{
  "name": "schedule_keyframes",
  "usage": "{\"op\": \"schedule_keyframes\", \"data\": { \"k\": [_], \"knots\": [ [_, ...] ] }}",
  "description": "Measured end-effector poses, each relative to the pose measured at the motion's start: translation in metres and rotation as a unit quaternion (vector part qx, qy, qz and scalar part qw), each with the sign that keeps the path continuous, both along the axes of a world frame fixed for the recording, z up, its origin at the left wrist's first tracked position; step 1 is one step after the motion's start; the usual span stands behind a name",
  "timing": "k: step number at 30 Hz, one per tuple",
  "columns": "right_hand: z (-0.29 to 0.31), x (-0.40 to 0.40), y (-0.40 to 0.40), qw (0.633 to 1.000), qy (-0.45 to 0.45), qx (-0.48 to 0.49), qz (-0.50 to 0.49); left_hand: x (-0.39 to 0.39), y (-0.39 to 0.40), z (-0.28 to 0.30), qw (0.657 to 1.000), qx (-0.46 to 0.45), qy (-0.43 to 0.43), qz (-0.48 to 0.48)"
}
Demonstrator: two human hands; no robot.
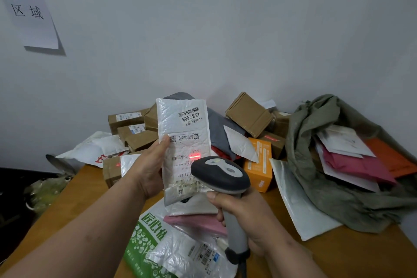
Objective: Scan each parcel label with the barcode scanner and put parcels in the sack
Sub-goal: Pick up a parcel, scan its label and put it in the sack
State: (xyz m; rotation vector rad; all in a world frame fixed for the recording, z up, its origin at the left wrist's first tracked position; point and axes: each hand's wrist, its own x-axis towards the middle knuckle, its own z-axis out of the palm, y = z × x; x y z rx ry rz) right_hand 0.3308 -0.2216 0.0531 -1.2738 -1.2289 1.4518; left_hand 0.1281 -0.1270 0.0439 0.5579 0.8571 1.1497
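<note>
My left hand (pixel 150 168) grips a white bubble mailer (pixel 184 140) by its left edge and holds it upright above the table, label facing me. My right hand (pixel 244 214) holds the grey barcode scanner (pixel 222 176) by its handle, its head just in front of the mailer's lower right. A red scan line glows on the label. The olive-green sack (pixel 320 189) lies open at the right with several flat parcels inside, among them a pink one (pixel 358 166).
A heap of cardboard boxes (pixel 249 114), an orange box (pixel 259 166) and white and grey poly bags sits against the wall on the wooden table (pixel 74 201). More mailers lie below my hands, one with green print (pixel 146 239). A paper sign (pixel 28 10) hangs on the wall.
</note>
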Motion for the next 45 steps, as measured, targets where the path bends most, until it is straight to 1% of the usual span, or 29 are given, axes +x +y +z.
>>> {"op": "schedule_keyframes", "data": {
  "k": [7,10,13,15,21,26,28,31,37,39,41,44,45],
  "knots": [
    [-0.002,0.021,-0.001,1.0,-0.004,0.005,0.009,0.019,-0.007,-0.002,1.0,0.007,0.002,-0.012],
    [-0.004,0.033,0.0,1.0,-0.011,-0.002,-0.004,0.033,-0.008,-0.004,1.0,0.007,0.02,-0.011],
    [-0.008,0.049,0.004,1.0,-0.026,-0.007,-0.014,0.048,-0.006,-0.005,1.0,0.002,0.015,-0.023],
    [-0.011,0.06,0.007,0.999,-0.018,-0.007,-0.034,0.058,-0.002,-0.005,0.999,-0.007,0.014,-0.036],
    [-0.02,0.093,0.023,0.99,-0.009,-0.024,-0.141,0.098,0.028,-0.008,0.994,-0.057,0.016,-0.089],
    [-0.028,0.135,0.029,0.97,-0.004,-0.053,-0.239,0.16,0.057,-0.009,0.985,-0.079,0.075,-0.137],
    [-0.034,0.157,0.03,0.961,-0.009,-0.058,-0.269,0.19,0.066,-0.011,0.979,-0.075,0.095,-0.161],
    [-0.04,0.195,0.034,0.953,-0.018,-0.059,-0.296,0.242,0.08,-0.014,0.967,-0.053,0.161,-0.19],
    [-0.053,0.29,0.069,0.941,-0.008,-0.08,-0.328,0.358,0.12,-0.02,0.916,0.002,0.312,-0.251],
    [-0.054,0.327,0.084,0.937,0.005,-0.09,-0.338,0.401,0.137,-0.022,0.898,0.022,0.35,-0.267],
    [-0.056,0.365,0.099,0.934,0.017,-0.093,-0.344,0.447,0.155,-0.023,0.886,0.042,0.38,-0.263],
    [-0.057,0.414,0.12,0.932,0.042,-0.103,-0.345,0.508,0.189,-0.031,0.87,0.073,0.447,-0.196],
    [-0.058,0.427,0.127,0.93,0.047,-0.11,-0.348,0.526,0.201,-0.034,0.868,0.079,0.458,-0.177]
  ]
}}
